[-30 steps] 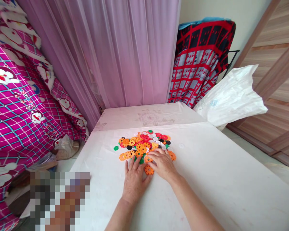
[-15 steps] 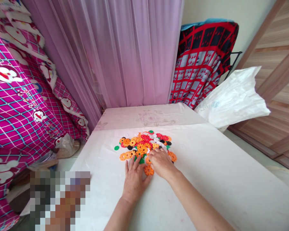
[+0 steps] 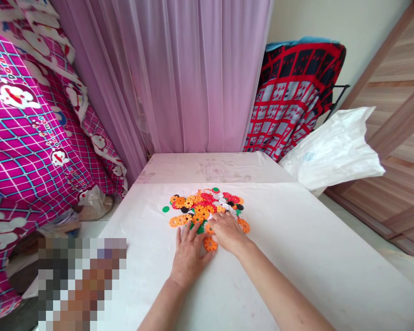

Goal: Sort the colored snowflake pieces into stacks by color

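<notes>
A heap of notched, flower-shaped plastic discs [image 3: 200, 210] in orange, red, green, black and white lies on the white-covered table [image 3: 289, 239]. My left hand [image 3: 188, 253] rests palm down at the heap's near side, fingers spread, with its fingertips at orange and green discs. Bent over the heap's near right part is my right hand [image 3: 229, 231], its fingers curled and close together. Its fingertips are partly hidden, so what they grip cannot be made out. One orange disc [image 3: 210, 243] lies between the two hands, near my left thumb.
A single green disc [image 3: 166, 209] lies left of the heap. At the table's right far corner stands a white bag [image 3: 337, 149]. Purple curtains [image 3: 200, 82] hang behind, and a pink patterned cloth [image 3: 44, 115] is at left. A blurred block covers the lower left.
The view has tilted slightly, shifting the table and heap a little to the left in the picture. Both hands keep nearly the same place at the discs.
</notes>
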Motion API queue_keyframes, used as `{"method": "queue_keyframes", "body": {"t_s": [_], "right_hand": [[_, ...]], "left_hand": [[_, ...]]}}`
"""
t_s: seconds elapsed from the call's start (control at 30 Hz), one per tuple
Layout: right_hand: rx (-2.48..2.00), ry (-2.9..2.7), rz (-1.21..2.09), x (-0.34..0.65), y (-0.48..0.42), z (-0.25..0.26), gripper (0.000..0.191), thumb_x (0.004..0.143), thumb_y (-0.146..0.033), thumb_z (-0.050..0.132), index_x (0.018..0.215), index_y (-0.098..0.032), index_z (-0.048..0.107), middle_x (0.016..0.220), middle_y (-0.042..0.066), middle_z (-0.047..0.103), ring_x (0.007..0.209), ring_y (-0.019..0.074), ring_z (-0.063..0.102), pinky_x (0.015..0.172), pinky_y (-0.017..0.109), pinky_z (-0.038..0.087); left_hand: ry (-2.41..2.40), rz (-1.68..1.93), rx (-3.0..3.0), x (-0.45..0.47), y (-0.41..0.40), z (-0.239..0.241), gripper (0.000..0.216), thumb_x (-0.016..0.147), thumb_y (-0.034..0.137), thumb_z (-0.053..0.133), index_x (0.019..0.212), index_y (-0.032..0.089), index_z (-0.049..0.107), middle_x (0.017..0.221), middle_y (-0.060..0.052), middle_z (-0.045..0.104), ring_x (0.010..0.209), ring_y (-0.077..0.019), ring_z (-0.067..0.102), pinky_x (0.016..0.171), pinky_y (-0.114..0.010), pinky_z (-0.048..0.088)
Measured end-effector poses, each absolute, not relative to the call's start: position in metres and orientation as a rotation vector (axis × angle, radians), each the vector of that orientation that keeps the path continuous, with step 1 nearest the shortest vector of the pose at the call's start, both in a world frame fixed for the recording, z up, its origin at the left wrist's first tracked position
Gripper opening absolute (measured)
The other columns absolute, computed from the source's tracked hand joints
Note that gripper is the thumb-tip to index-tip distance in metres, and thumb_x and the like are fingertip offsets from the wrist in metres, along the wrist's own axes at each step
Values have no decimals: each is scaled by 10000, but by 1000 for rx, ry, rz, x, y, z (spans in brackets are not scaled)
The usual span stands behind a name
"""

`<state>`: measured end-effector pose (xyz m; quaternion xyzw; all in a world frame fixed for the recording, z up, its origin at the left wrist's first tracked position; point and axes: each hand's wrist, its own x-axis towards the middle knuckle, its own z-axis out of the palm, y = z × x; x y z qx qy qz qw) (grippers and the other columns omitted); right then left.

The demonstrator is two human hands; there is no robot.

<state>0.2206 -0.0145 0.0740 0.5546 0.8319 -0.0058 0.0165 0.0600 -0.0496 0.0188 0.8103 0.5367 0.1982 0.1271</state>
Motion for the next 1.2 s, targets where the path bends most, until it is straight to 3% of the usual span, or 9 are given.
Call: {"method": "queue_keyframes", "body": {"t_s": [0.27,0.43,0.67,1.2], "right_hand": [[1693,2547,-29,220,-6,80,311,764,-263,707,1045,-132,680,1067,132,689,1058,265,609,940,360,411],[1913,2605,-121,236,-17,74,291,824,-337,640,1039,-143,669,1025,117,695,999,253,626,889,344,430],[2116,2637,-416,236,-56,49,270,784,-276,656,1047,-212,665,1042,64,684,1008,223,610,893,321,434],[2059,2673,-434,227,-57,45,282,792,-267,644,1068,-213,670,1069,71,670,1031,230,598,912,335,437]], "left_hand": [[1570,590,2342,62,-50,20,357,770,356,695,1118,283,666,1443,-57,519,1432,-336,301,1160,-656,156],[1575,575,2333,62,-50,21,352,781,365,681,1123,284,670,1454,-54,507,1439,-332,282,1167,-644,137],[1566,603,2341,60,-50,21,375,761,358,703,1126,275,675,1437,-67,523,1429,-339,301,1166,-641,149],[1591,593,2270,51,-52,21,258,777,296,674,1034,280,688,1441,-57,520,1429,-340,305,1149,-652,173]]}}
